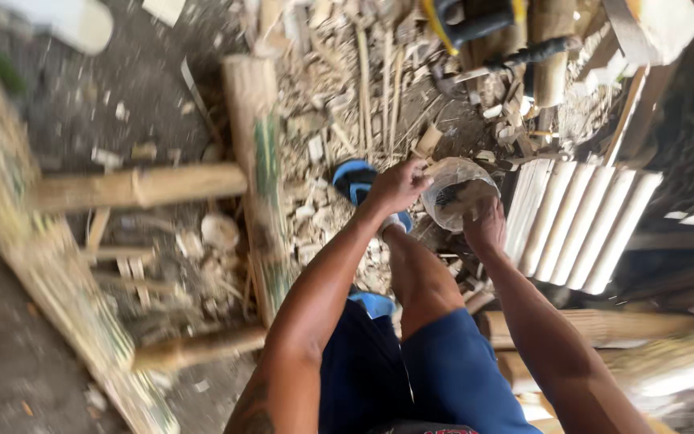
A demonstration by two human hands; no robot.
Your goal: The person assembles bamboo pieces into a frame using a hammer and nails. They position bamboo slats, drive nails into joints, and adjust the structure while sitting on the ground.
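Clearly both hands share a clear plastic bag (459,191) held low over the littered floor: left hand (397,186) pinches its rim, right hand (485,229) cups underneath. Thin, limp and likely light, it wants support from below.

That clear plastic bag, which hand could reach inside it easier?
Probably the left hand. It sits at the top rim of the clear plastic bag, by the opening. The right hand is under the bag, holding it up, so it looks busy. What is inside is too blurry to tell.
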